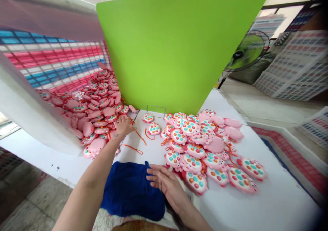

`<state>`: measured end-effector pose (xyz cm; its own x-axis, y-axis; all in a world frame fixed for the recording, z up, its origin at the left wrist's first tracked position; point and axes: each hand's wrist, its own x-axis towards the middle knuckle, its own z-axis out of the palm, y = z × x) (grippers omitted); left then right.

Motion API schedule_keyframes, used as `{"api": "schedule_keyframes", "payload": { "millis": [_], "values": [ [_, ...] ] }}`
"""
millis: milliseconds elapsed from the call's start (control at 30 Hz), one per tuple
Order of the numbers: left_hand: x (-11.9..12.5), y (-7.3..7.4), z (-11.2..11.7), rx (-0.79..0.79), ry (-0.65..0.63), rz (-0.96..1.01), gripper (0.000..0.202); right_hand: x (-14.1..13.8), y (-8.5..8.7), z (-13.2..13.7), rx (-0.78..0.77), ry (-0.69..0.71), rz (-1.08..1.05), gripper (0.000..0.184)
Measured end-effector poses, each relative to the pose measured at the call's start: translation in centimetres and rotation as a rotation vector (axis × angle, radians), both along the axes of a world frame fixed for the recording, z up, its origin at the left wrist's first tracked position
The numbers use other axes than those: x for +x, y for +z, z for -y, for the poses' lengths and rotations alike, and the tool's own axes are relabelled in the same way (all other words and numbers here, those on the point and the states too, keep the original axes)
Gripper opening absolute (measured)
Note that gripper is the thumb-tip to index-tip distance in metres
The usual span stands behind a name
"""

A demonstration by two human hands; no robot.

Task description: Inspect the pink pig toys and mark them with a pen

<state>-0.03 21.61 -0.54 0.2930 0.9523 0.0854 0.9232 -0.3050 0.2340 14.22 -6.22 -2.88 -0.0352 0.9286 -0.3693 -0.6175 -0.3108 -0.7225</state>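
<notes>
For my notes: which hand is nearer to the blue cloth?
Right. The right hand is by the upper right edge of the cloth; the left hand is farther, at the left toy pile.

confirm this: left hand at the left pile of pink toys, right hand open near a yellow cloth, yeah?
No: the head view shows a blue cloth, not yellow. The left hand is at the left pile of pink toys, the right hand open near the cloth.
</notes>
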Motion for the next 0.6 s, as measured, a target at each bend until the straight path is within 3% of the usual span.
{"api": "schedule_keyframes", "payload": {
  "millis": [100,233,467,600],
  "values": [
    [0.2,-0.2,-0.4,-0.020,0.007,-0.102,0.060,0.0,0.2,0.0,-0.016,0.008,0.016,0.045],
    [0.1,-0.7,1.7,0.037,0.002,-0.123,0.029,0.1,0.1,-0.1,0.001,0.015,0.022,0.040],
    [-2.0,-0.5,6.8,0.144,-0.085,0.060,0.040,0.6,-0.5,-0.6,0.000,-0.008,0.019,0.045],
    [-0.4,-0.5,13.0,0.164,-0.214,0.211,0.048,0.6,-0.6,-1.4,-0.044,-0.072,-0.089,0.056]
  ]
}}
